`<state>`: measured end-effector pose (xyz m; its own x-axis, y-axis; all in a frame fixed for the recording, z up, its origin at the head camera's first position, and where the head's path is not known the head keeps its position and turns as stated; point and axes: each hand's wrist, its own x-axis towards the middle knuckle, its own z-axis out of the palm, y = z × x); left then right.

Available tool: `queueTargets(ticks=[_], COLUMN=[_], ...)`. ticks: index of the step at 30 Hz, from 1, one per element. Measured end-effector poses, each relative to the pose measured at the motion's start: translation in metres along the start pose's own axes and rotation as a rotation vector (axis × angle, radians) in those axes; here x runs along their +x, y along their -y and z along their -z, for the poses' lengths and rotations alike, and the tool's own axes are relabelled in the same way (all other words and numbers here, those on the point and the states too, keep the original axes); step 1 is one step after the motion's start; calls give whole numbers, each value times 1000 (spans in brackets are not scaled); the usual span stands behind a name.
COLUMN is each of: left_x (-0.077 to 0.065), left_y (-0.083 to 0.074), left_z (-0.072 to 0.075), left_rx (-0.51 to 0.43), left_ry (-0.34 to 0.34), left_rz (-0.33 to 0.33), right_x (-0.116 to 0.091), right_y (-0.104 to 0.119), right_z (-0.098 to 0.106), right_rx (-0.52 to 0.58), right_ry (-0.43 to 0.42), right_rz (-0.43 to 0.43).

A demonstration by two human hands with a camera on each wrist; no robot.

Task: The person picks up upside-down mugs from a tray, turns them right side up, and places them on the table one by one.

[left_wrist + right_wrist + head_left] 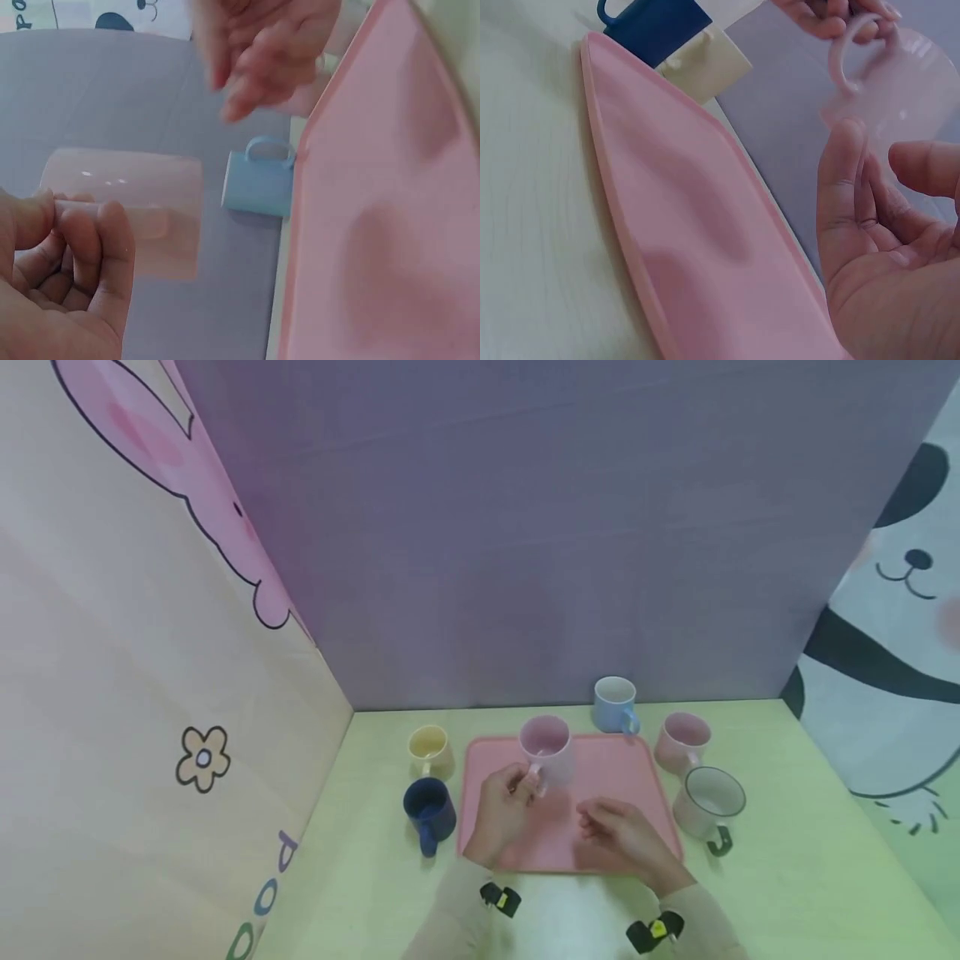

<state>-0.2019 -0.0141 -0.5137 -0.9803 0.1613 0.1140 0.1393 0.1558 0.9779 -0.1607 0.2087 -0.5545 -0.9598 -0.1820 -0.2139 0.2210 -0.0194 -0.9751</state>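
Observation:
My left hand [501, 810] pinches the handle of a pale pink mug [549, 758], which it holds up above the pink tray [637, 777]. In the left wrist view, the thumb and curled fingers [81, 232] close on that handle. My right hand [622, 835] hovers over the tray's right half, apart from the mug. Nothing lies between its thumb and its loosely bent fingers [838, 195] in the right wrist view. Only shadows of the hands and mug fall on the tray.
Left of the tray stand a yellow mug [431, 750] and a dark blue mug [430, 810]. Behind it is a light blue mug [613, 703]. To the right are another pink mug [682, 739] and a white mug [708, 802] with a dark rim. A grey-purple wall [525, 543] closes the back.

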Motion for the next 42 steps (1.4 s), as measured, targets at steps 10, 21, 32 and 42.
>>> queueTargets(ticks=[10, 21, 32, 42], left_x=[36, 84, 114, 131], left_y=[-12, -7, 11, 38], left_z=[27, 40, 39, 32], left_rx=[116, 205, 225, 204], left_ry=[-178, -377, -467, -575], left_rz=[-78, 8, 131, 217], right_x=[-10, -22, -33, -45], right_y=[-8, -15, -26, -36], right_z=[15, 28, 42, 50], right_rx=[85, 129, 97, 105], right_ry=[-67, -105, -114, -120], right_rz=[-56, -101, -79, -90])
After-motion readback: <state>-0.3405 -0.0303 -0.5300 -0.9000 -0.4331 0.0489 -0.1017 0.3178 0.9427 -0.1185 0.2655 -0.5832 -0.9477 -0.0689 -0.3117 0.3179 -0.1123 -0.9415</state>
